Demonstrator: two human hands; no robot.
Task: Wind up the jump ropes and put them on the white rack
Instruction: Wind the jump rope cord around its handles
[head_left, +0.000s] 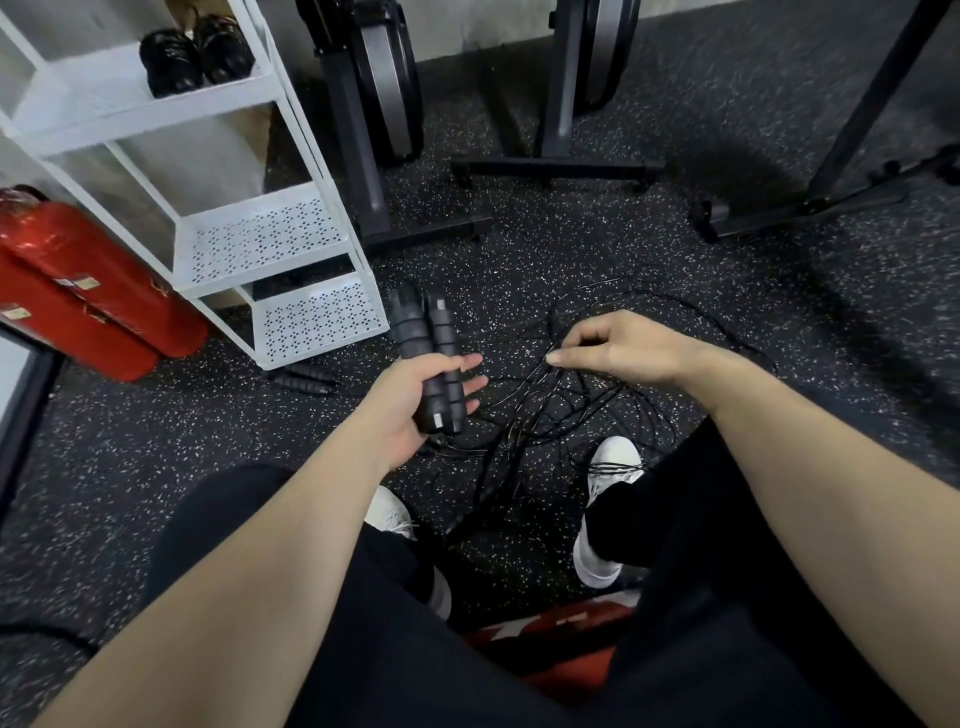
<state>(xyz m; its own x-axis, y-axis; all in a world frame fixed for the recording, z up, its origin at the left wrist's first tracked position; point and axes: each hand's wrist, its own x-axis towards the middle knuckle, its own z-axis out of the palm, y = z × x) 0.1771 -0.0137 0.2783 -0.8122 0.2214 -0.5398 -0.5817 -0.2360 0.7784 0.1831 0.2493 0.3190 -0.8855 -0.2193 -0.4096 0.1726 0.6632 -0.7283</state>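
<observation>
My left hand (410, 400) holds two black ribbed jump rope handles (428, 353) side by side, thumb across them and fingers fairly straight beneath. My right hand (618, 345) pinches thin black rope strands (550, 410) of a tangled heap on the speckled floor between my feet. Another pair of black handles (306, 379) lies on the floor by the foot of the white rack (311, 317). Two wound black rope bundles (192, 54) sit on the rack's upper shelf.
Red fire extinguishers (83, 291) lie left of the rack. Dark exercise machine bases (556, 166) stand behind the rope heap, with another frame (800, 208) at right. My white shoes (602, 519) and black trousers fill the foreground.
</observation>
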